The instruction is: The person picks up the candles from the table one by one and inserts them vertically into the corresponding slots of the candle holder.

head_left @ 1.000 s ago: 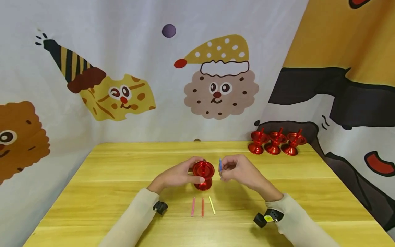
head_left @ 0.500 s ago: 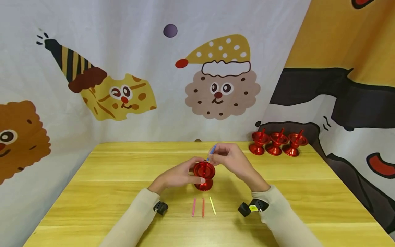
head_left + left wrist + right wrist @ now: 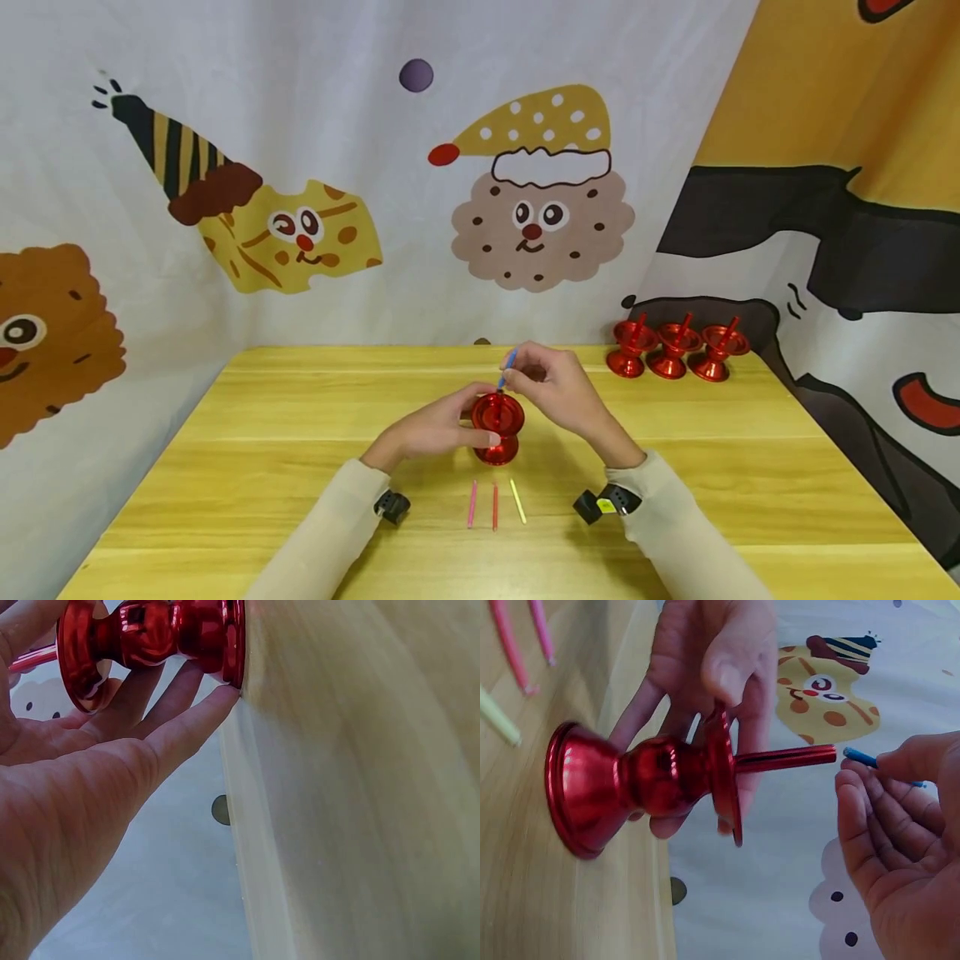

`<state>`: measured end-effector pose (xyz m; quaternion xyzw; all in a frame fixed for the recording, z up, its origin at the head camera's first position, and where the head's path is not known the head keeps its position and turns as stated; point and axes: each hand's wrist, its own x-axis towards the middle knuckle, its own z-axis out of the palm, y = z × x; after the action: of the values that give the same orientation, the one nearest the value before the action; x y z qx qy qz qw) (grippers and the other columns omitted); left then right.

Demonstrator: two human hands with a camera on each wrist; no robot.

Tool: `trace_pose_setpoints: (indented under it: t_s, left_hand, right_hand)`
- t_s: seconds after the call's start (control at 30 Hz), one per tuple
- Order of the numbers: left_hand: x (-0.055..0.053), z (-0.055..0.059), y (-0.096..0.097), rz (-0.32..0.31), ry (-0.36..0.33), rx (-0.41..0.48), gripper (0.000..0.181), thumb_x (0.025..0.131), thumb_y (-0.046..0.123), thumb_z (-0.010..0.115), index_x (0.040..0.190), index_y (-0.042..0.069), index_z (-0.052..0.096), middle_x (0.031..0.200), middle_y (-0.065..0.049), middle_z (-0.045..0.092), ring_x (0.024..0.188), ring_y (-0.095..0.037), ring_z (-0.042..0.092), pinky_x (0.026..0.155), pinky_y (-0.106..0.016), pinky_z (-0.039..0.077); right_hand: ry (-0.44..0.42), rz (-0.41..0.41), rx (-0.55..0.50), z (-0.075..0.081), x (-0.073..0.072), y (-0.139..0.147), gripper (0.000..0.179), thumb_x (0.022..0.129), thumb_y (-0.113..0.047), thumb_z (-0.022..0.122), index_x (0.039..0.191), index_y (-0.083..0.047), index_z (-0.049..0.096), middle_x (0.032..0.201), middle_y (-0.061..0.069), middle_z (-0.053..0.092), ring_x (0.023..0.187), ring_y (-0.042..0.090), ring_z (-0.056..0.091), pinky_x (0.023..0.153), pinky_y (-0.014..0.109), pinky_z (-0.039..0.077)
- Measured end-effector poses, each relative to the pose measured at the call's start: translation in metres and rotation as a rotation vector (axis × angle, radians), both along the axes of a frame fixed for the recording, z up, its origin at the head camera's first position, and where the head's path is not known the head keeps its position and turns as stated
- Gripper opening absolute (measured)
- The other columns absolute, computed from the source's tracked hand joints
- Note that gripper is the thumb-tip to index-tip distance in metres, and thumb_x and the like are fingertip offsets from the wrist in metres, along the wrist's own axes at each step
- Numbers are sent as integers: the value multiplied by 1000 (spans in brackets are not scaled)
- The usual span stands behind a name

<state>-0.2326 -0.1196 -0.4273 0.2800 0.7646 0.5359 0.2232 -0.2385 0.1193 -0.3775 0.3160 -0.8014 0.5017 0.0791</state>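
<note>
The left hand (image 3: 433,423) holds a shiny red candle holder (image 3: 497,417) from its left side, with the thumb at the near side and the fingers curled round the far side. That candle holder stands upright on the wooden table (image 3: 300,400), its narrow tube (image 3: 787,758) rising from the centre of the round dish. Above it, the right hand (image 3: 557,385) pinches a thin blue candle (image 3: 507,369) between thumb and fingers; the candle leans slightly, and the right wrist view shows its lower end just above the mouth of the holder's tube, with a small gap between. The two hands are apart from each other. On the near side of the candle holder, a pink candle (image 3: 472,504), a red candle (image 3: 495,507) and a yellow candle (image 3: 518,500) lie side by side from left to right, none touching another. Well to the right of the holder and farther back, three matching red candle holders (image 3: 672,360) stand in a row. Behind it hangs a cloth (image 3: 337,83) printed with cartoon cheese and biscuits.
</note>
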Motion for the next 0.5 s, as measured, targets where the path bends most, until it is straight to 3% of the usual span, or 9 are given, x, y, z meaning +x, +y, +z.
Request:
trace_pose_setpoints:
  t_s: [0.17, 0.5]
  left_hand:
    - [0, -1, -1, -4, 1, -1, 74, 107, 20, 75, 167, 2, 36, 143, -8, 66, 136, -25, 60, 115, -47, 50]
    - [-1, 0, -1, -9, 7, -1, 74, 107, 21, 73, 169, 5, 35, 146, -9, 65, 140, -26, 58, 116, -48, 49]
  right_hand:
    - [109, 11, 46, -3, -1, 0, 7, 102, -2, 74, 99, -8, 75, 89, -1, 76, 79, 14, 72, 73, 31, 61]
    - [219, 19, 94, -4, -2, -1, 10, 103, 0, 72, 97, -8, 75, 89, 2, 75, 79, 13, 71, 72, 37, 62]
